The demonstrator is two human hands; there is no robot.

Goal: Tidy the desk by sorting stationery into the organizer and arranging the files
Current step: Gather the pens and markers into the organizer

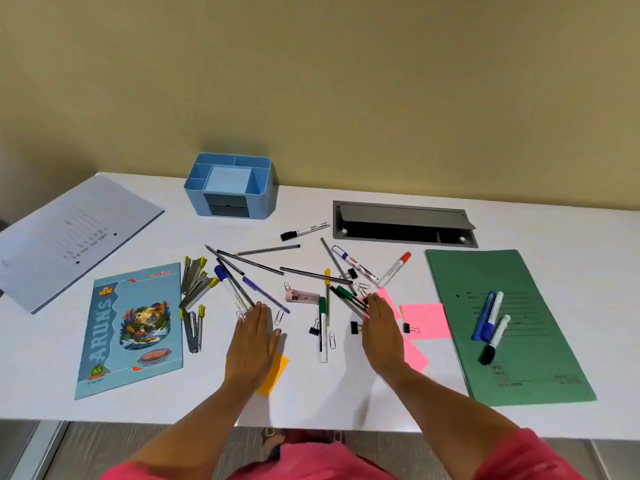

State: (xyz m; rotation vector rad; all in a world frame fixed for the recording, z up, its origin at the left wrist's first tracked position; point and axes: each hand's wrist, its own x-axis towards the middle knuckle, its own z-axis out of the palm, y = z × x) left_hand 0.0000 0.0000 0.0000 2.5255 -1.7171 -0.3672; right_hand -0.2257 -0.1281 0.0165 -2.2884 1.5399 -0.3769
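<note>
A blue desk organizer (231,184) stands at the back of the white desk (325,396). Pens, pencils and markers (304,271) lie scattered mid-desk among binder clips and paper clips. A green file (540,358) lies right with several markers (491,320) on it. A blue notebook (133,327) lies left, a white file (69,230) far left. My left hand (251,344) lies flat with straight fingers over an orange sticky note (275,374). My right hand (382,332) is flat too, over pink sticky notes (426,320).
A grey cable hatch (403,223) is sunk into the desk at the back right. Several yellow-tipped metal clips (197,285) lie beside the notebook. A pink sharpener (301,295) sits among the pens. The desk's front edge runs just below my forearms.
</note>
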